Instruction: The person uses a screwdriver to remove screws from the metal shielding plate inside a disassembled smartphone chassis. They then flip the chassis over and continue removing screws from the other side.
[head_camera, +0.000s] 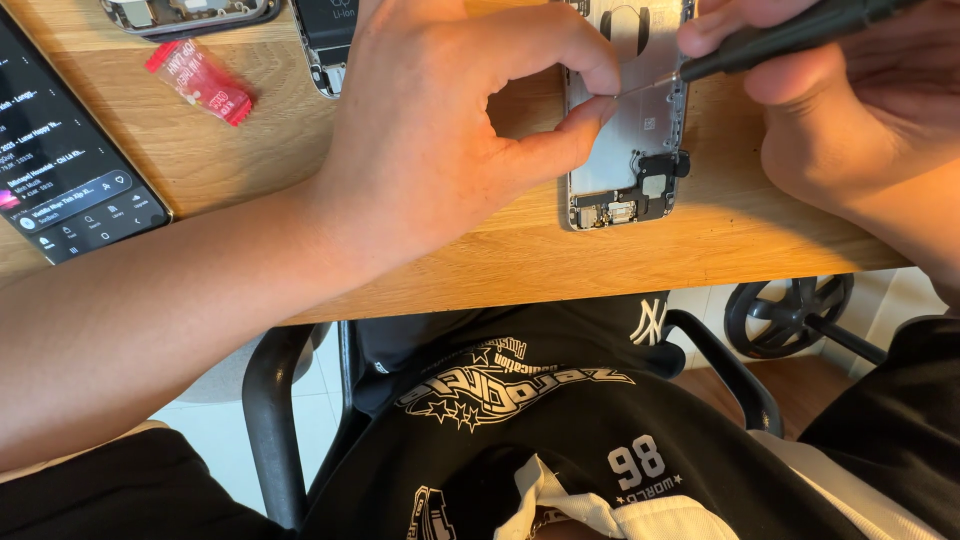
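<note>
Black is the colour of the thin screwdriver (790, 35) that you hold in your right hand (860, 110), with your fingers closed around its handle near the top right corner. Its small metal tip points left and touches the silver inside of the opened phone (632, 120) that lies flat on the wooden table (480, 250). Your left hand (440, 140) reaches across from the left and pinches the left edge of that phone between thumb and first finger, and the other fingers are curled in. The two fingertips sit just beside the screwdriver tip. The phone has no screen on it, so you can see a grey metal plate and little dark parts at its bottom end, near the table edge closest to you. To the left of your left hand lies a small red packet (200, 82) on the wood. Past it, at the far left, a big black phone (60, 150) lies with its screen lit. At the top edge there is another phone shell (190, 14) and a dark battery part (328, 40), both partly cut off by the picture. Below the table you can see your black shirt (560, 420) with white print, the black arms of your chair (270, 420), and a chair wheel (790, 312) on the floor to the right
</note>
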